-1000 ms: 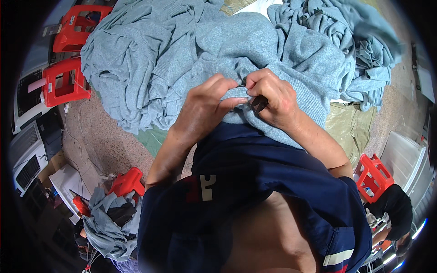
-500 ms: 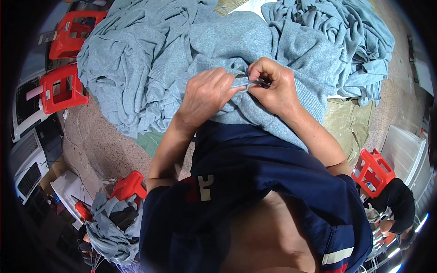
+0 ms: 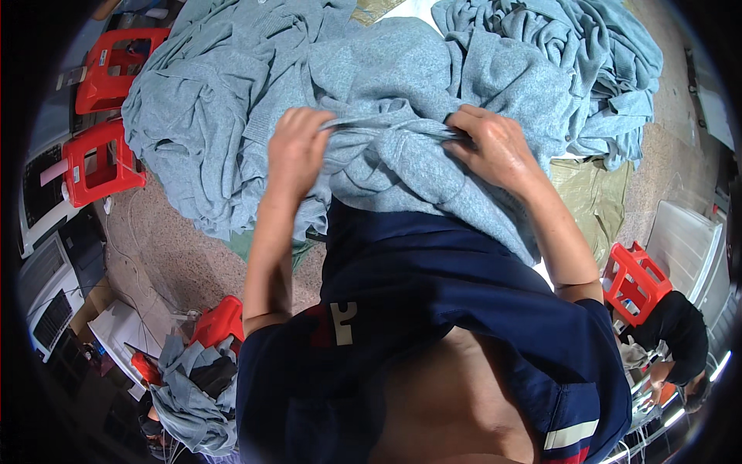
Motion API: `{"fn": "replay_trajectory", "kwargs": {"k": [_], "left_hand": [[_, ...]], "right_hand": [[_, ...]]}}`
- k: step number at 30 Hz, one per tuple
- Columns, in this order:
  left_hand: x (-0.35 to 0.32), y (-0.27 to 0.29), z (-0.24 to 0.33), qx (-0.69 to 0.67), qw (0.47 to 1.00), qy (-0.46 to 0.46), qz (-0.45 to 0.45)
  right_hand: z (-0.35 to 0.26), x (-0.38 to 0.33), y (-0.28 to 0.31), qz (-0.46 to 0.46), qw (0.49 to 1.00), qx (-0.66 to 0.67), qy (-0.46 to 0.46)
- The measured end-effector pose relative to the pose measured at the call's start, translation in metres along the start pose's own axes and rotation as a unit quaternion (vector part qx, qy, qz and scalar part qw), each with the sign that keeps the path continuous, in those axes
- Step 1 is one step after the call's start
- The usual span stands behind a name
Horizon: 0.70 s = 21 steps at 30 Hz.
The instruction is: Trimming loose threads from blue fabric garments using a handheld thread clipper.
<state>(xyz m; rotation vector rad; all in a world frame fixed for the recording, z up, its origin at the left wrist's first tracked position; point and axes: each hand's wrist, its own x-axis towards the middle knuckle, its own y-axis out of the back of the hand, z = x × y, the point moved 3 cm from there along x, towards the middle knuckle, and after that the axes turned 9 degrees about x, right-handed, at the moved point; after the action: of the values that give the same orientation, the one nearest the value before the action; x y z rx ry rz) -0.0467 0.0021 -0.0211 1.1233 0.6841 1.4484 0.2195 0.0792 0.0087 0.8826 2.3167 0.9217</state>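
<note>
A light blue-grey knitted sweater (image 3: 402, 143) lies across my lap and the near side of the pile. My left hand (image 3: 297, 147) grips one end of a folded, stretched edge of it, with the fingers closed round the cloth. The other end of that edge is in my right hand (image 3: 495, 143), its fingers curled over the knit. Between the two hands the edge runs almost straight from side to side. A dark patch shows by my right fingers; what it is I cannot make out.
Heaped blue-grey knitwear (image 3: 205, 100) spreads to the left, with another heap (image 3: 603, 69) at the right. Red plastic stools (image 3: 100, 162) stand at the left; another red stool (image 3: 635, 282) is at the right, near a person in black (image 3: 668, 336). More garments (image 3: 193, 394) lie lower left.
My hands have moved apart, left hand leftward and right hand rightward, drawing the sweater's edge out between them. The small dark metal tool at my right fingers no longer shows clearly.
</note>
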Motion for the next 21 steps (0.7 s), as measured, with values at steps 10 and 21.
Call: {"fn": "replay_trajectory", "kwargs": {"k": [10,21], "left_hand": [[-0.029,0.039,-0.034,-0.478,0.819,0.278,-0.153],[0.016,0.044,0.062,-0.668,0.664,0.293,-0.167]], "right_hand": [[0.027,-0.013,0.038,0.092,0.983,0.151,-0.059],[-0.089,-0.011,0.012,0.252,0.88,0.087,0.394]]}}
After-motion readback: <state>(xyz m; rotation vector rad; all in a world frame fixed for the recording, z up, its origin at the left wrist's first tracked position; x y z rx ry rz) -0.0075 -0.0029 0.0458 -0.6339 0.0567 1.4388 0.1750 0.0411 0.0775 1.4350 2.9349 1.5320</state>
